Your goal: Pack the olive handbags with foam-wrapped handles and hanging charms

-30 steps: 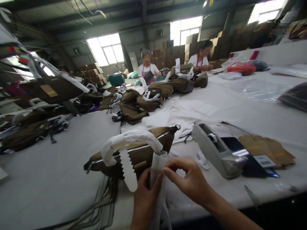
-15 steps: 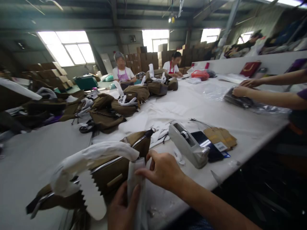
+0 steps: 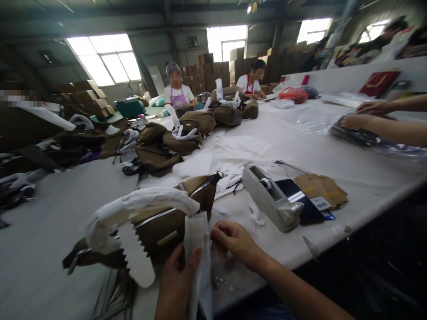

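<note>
One white strip (image 3: 199,231), long axis near-upright, clamped in left hand (image 3: 176,273); lies just left of right hand (image 3: 231,243), which is bunched, hold unclear.

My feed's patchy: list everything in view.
Bag: one, olive, left foreground
Handle wrap: one, white, over bag
Toothed strip: one, white, before bag
Sheet: one, white, before bag's right end
Tape dispenser: one, grey, right of bag
Dark slab: one, navy, beside tape dispenser
Cards: several, brown, beside dark slab
Table: one, white, underneath
Other bags: many, olive, behind
Bundle: one, orange-red, far table
Co-workers: several, mixed colours, around
Boxes: many, brown, background
Left hand: one, bare, holding sheet
Right hand: one, bare, beside sheet
</note>
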`<state>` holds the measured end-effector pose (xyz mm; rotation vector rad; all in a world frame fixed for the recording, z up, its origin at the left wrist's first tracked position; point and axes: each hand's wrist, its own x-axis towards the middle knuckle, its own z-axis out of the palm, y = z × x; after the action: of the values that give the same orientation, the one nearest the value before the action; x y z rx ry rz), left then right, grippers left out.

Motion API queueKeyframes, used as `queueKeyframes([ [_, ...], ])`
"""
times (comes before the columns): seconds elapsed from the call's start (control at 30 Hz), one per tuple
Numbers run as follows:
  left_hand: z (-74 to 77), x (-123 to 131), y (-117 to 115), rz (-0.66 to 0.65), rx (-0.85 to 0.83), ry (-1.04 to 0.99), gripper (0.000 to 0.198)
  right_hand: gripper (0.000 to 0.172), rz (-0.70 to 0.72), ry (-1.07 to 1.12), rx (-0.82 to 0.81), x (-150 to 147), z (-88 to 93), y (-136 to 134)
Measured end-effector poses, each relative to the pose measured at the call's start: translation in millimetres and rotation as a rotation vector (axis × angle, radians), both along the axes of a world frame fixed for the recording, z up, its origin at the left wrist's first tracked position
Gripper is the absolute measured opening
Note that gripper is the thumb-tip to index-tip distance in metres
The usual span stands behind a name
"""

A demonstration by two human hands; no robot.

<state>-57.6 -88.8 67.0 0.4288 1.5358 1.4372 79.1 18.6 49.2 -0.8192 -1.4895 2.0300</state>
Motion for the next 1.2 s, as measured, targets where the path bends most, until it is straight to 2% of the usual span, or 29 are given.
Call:
queueKeyframes([
  [0.1,8.7,4.1,2.7,-0.038,0.072,0.007,0.057,0.036,0.056,-0.039,0.035,18.0,7.1,-19.3],
  [0.2,11.5,7.2,5.3,-0.039,0.108,0.046,0.048,0.031,0.109,-0.118,0.168,23.2,10.5,-35.5],
  [0.37,4.8,16.3,8.1,0.011,0.159,0.104,0.042,0.006,-0.054,-0.229,0.419,0.9,-5.0,-52.5],
  [0.5,-2.9,20.5,8.8,0.059,0.122,0.377,0.041,0.009,-0.123,-0.200,0.539,-6.1,-9.4,-65.3],
  [0.6,-4.3,20.6,9.2,0.082,0.078,0.529,0.041,0.008,-0.015,-0.058,0.414,2.5,-0.5,-73.7],
  [0.7,-1.5,19.2,10.1,0.093,0.064,0.524,0.042,0.014,0.058,-0.002,0.198,10.5,5.1,-76.0],
  [0.87,3.7,13.5,-4.2,0.009,0.110,0.239,0.050,0.030,0.030,-0.023,0.042,9.3,-3.2,-69.5],
  [0.97,-2.9,13.4,-25.8,0.009,0.071,0.123,0.055,0.031,0.009,-0.013,-0.023,6.3,-5.2,-67.1],
  [1.0,-6.8,14.1,-32.8,0.014,0.047,0.116,0.057,0.030,-0.002,-0.028,-0.005,5.8,-3.8,-66.4],
  [1.07,-15.2,15.3,-43.6,0.020,-0.006,0.117,0.060,0.025,0.005,-0.081,0.132,6.7,2.7,-62.8],
  [1.13,-21.9,14.9,-48.5,0.039,-0.061,0.118,0.060,0.019,0.004,-0.147,0.369,13.7,14.0,-53.3],
  [1.2,-25.3,12.5,-48.6,0.054,-0.110,0.146,0.061,0.020,-0.106,-0.236,0.649,31.4,28.2,-35.4],
])
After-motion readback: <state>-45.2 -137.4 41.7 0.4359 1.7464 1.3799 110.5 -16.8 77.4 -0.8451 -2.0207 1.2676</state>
